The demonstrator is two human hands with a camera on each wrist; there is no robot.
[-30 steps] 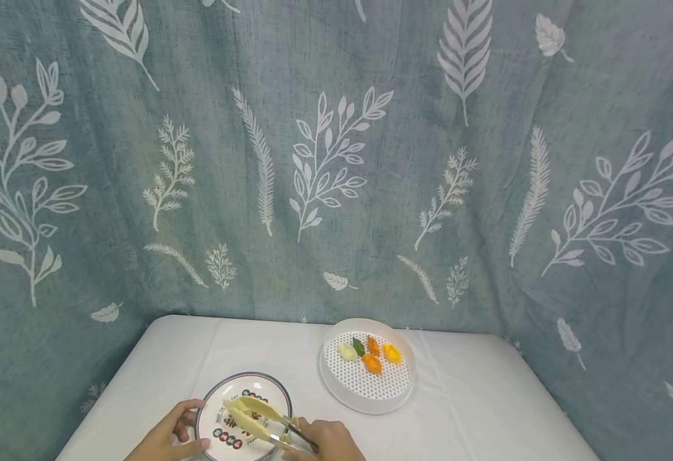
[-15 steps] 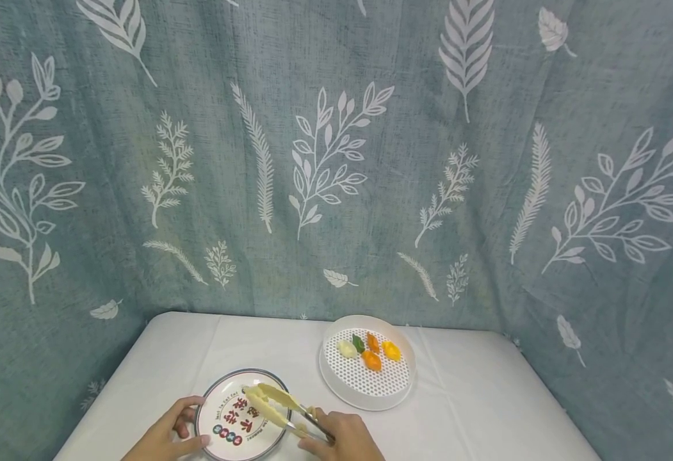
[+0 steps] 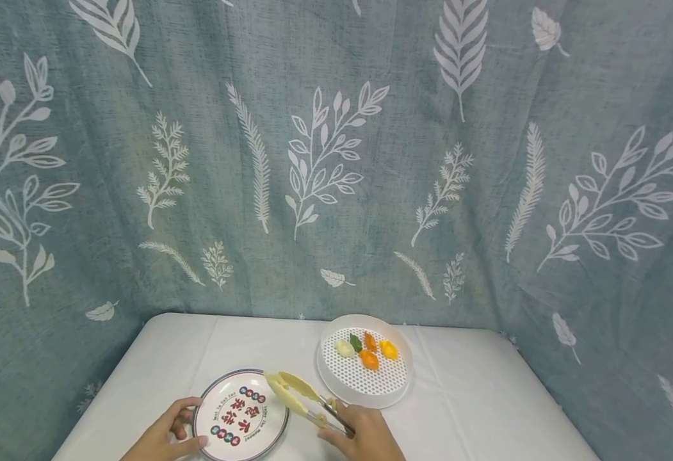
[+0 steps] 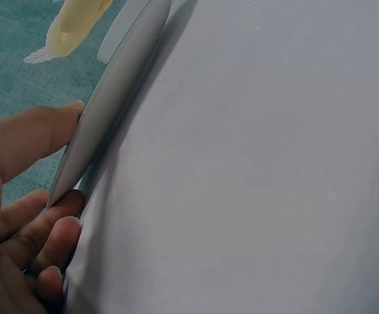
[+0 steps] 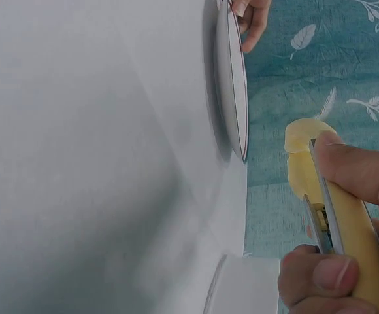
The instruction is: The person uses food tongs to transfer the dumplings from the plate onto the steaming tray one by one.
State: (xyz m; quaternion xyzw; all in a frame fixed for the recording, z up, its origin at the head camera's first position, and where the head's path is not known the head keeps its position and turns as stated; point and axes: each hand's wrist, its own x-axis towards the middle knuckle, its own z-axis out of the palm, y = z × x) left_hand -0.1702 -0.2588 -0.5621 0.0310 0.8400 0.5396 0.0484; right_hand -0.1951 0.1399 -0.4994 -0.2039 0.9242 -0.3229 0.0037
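A white round plate [image 3: 228,392] with a dark rim and red printed characters rests on the table at the front left. My left hand [image 3: 166,432] holds its left edge; the left wrist view has the thumb on the rim and the fingertips [image 4: 64,235] beneath it. In my right hand [image 3: 365,432] I grip a pair of tongs [image 3: 291,400] with pale yellow ends and metal arms. Those ends overlap the plate's right rim in the head view, slightly apart, and nothing shows between them. The right wrist view shows the thumb pressing along one tong arm [image 5: 353,235].
A white round tray [image 3: 371,401] with a perforated floor stands at the back, right of the plate. On it lie several small dumpling-like pieces: a white one [image 3: 344,348], a green one [image 3: 356,342], orange ones and a yellow one [image 3: 389,349]. A leaf-patterned curtain [image 3: 336,192] hangs behind the table.
My right hand has carried the tongs from over the plate's middle to its right edge, uncovering the print. My left hand has stayed at the plate's left edge.
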